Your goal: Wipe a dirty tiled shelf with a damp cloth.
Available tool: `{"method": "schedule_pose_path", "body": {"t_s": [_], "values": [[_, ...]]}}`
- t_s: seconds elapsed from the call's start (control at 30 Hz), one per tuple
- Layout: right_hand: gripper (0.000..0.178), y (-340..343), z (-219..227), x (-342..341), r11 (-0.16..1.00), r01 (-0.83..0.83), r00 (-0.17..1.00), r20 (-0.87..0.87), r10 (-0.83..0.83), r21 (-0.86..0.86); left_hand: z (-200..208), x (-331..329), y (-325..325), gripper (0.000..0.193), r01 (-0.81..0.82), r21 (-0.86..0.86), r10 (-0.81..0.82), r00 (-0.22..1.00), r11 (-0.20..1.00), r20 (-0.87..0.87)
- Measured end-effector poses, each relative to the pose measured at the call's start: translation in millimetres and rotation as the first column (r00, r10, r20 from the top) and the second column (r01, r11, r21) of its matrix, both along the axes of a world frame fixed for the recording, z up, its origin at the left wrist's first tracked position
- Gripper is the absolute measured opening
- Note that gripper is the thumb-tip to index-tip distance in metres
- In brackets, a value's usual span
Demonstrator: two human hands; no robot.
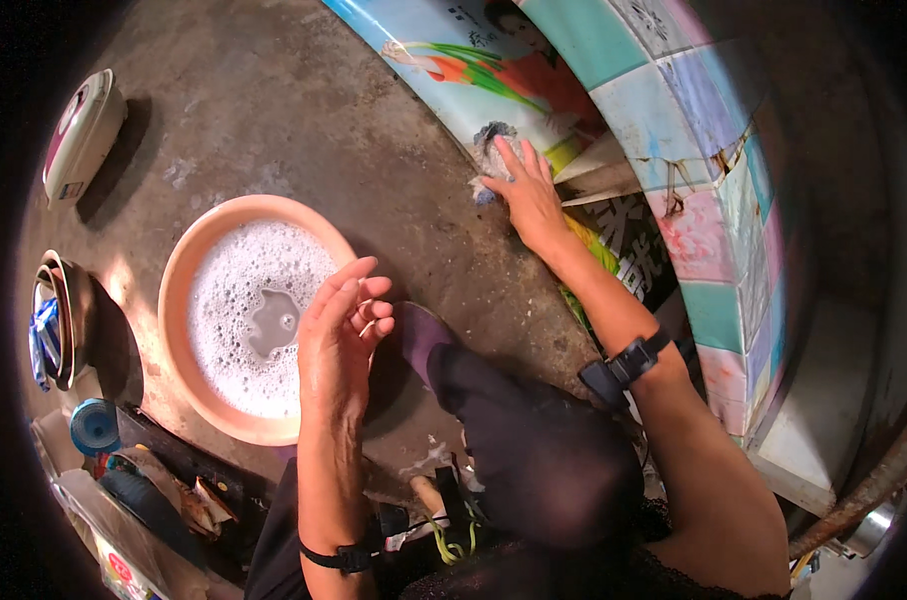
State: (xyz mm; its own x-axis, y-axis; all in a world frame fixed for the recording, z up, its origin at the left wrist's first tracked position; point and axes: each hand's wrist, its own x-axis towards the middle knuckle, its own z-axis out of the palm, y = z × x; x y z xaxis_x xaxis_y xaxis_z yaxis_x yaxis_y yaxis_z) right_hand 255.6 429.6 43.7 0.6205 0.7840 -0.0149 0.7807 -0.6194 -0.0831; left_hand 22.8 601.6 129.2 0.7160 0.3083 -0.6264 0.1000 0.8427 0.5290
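My right hand (532, 198) presses a wet grey cloth (492, 160) against a glossy printed panel (454, 60) below the tiled ledge. Its fingers lie spread over the cloth. Close to the right rim of a peach plastic basin (174, 290), my left hand (346, 310) hangs in the air with its fingers loosely curled and apart, holding nothing. White suds (234, 270) cover most of the water in the basin, with a grey gap in the foam near the middle.
A counter edge of coloured tiles (694, 240) curves down the right side. On the concrete floor (264, 110) at far left stands a white appliance (79, 140). Below it are nested bowls (64, 320) with a blue packet. Shoes and a blue roll (96, 427) crowd the lower left.
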Motion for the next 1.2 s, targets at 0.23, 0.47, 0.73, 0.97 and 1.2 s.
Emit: {"method": "schedule_pose_path", "body": {"t_s": [0.23,0.47,0.73,0.97,1.2], "values": [[0.030,68,-19,55,0.993,-0.114,0.987,0.119,0.109,0.038,-6,-1,4,0.029,0.024,-0.039,-0.024,1.000,0.999,0.002],[0.019,54,-14,51,0.994,-0.094,0.995,0.023,0.092,0.051,6,-4,13,0.029,-0.022,0.000,0.022,0.999,1.000,0.037],[0.018,-10,6,-6,0.995,-0.078,0.996,0.029,0.080,-0.066,6,-8,4,0.028,0.002,0.003,-0.002,1.000,1.000,0.017],[0.021,43,-12,25,0.995,-0.094,0.984,0.151,0.090,0.020,-5,-4,-4,0.029,0.057,-0.024,-0.057,0.998,0.998,-0.006],[0.018,83,15,87,0.888,0.070,0.912,-0.389,0.127,0.454,1,-1,5,0.028,0.012,0.008,-0.012,1.000,1.000,-0.010]]}}
